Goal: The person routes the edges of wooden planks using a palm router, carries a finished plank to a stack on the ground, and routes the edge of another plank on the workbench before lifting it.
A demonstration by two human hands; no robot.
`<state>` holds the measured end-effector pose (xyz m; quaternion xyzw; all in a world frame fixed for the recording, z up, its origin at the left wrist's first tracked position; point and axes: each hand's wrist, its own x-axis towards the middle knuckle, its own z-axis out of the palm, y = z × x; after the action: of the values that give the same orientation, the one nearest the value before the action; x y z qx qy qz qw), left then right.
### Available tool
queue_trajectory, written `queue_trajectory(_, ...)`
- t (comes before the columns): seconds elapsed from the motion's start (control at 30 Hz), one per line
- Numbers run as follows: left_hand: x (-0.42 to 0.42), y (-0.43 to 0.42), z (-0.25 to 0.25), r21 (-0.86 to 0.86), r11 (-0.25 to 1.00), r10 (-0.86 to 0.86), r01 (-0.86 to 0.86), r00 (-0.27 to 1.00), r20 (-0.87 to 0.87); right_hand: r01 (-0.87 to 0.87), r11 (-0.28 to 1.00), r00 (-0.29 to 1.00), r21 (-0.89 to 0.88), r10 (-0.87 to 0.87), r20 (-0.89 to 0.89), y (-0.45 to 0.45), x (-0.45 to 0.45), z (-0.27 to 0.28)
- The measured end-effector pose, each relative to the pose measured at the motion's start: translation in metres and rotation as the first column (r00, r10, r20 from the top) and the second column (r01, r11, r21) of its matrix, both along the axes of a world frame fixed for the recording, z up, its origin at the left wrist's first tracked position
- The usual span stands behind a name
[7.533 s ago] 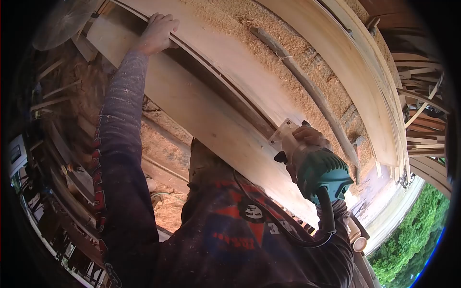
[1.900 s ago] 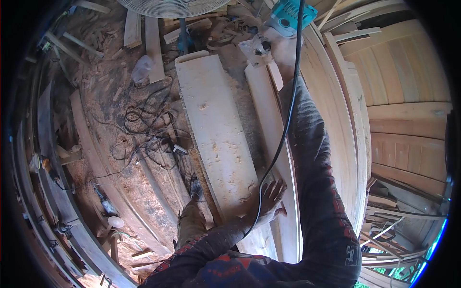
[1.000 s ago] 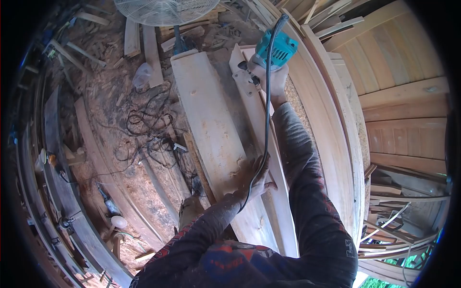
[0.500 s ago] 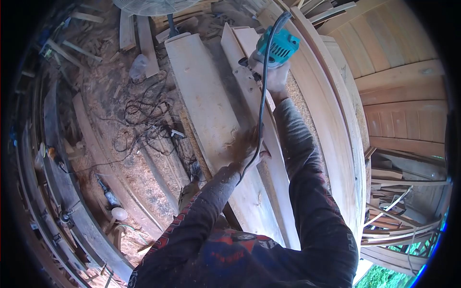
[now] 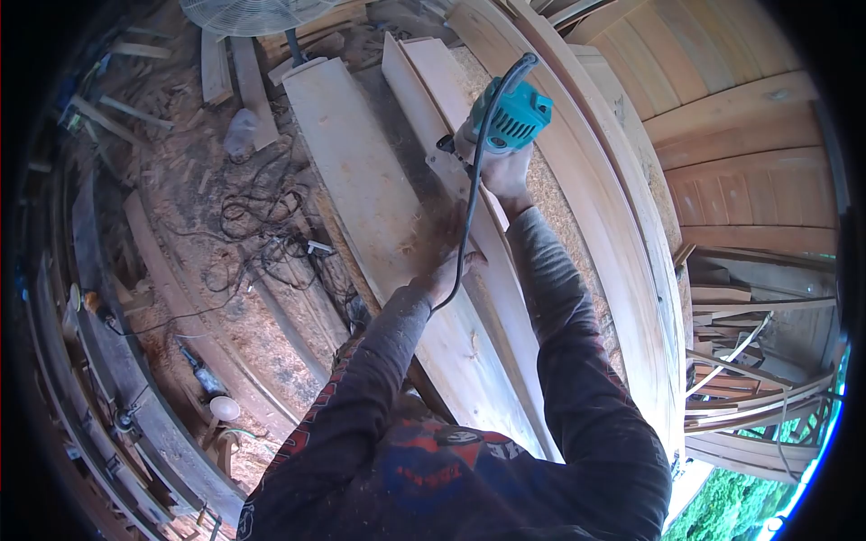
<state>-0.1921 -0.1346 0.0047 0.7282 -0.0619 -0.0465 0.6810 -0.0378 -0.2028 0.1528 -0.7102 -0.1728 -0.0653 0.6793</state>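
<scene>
My right hand [image 5: 508, 171] is closed around the body of a teal corded router [image 5: 514, 117], whose base sits on the edge of a long narrow board [image 5: 492, 236]. The black cord [image 5: 471, 212] loops from the router's top down past my left wrist. Lower down, my left hand [image 5: 444, 273] is at the same board, thumb by its edge; its fingers are blurred and partly lost in dust. Beneath and to the left lies a wide pale plank [image 5: 361, 171] with sawdust on it.
Long curved planks [image 5: 586, 189] lie to the right, beside panelled wood [image 5: 740, 135]. Tangled cables [image 5: 266, 230] and wood shavings cover the floor at left. A fan [image 5: 257, 11] stands at the far end. A grinder-like tool [image 5: 206, 374] lies at lower left.
The router has slid toward me along the board, narrowing the gap to my left hand. My head view has shifted, so the surroundings sit further left and slightly higher.
</scene>
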Motion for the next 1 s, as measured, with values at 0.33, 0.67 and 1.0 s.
queue_trajectory(0.33, 0.010, 0.004, 0.008, 0.157, 0.980, -0.096, 0.124, 0.980, -0.171, -0.043, 0.999, 0.999, 0.001, 0.043, -0.010, -0.034, -0.049, 0.001)
queue_trajectory(0.67, 0.008, -0.014, -0.028, -0.435, 0.890, 0.014, -0.138, 0.961, -0.277, 0.011, 0.982, 0.990, -0.188, 0.016, 0.143, -0.074, -0.107, 0.002)
queue_trajectory(1.0, 0.013, -0.003, -0.012, 0.545, 0.823, 0.027, -0.162, 0.969, 0.246, -0.028, 0.953, 0.999, -0.300, 0.033, 0.009, -0.132, -0.185, -0.004)
